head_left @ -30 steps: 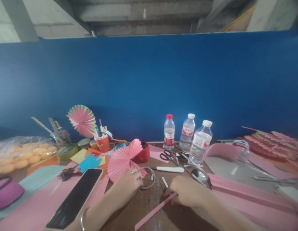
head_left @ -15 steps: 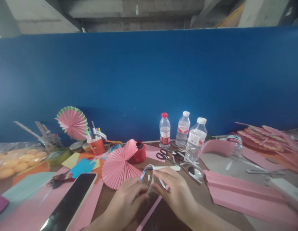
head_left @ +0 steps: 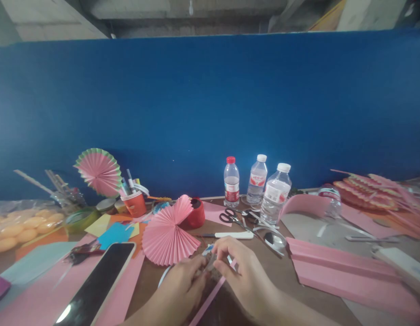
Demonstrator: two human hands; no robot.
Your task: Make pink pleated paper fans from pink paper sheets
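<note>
My left hand [head_left: 183, 285] and my right hand [head_left: 242, 274] meet low in the middle, over the brown table. Their fingertips are closed together on a thin pale strip [head_left: 211, 261], which looks like tape and is mostly hidden by the fingers. A curved white edge, perhaps part of the same strip, shows beside my left hand. Between the hands, a narrow pink paper strip [head_left: 213, 294] runs along the table. Just beyond my left hand lies a pleated pink paper fan [head_left: 169, 235], partly spread. A white-handled knife [head_left: 233, 235] rests beyond my right hand.
Black scissors [head_left: 232, 217] and a red roll [head_left: 196, 213] lie behind the hands. Three bottles [head_left: 276, 199] stand near the blue partition [head_left: 210, 104]. A phone [head_left: 96, 285] lies left on pink paper. Folded pink paper [head_left: 346, 271] is at right; a cup of pens [head_left: 134, 204] stands at left.
The looped pale strip between my hands has dropped from its raised arc and is now mostly covered by fingers. My hands have drawn slightly closer. The view has tilted slightly.
</note>
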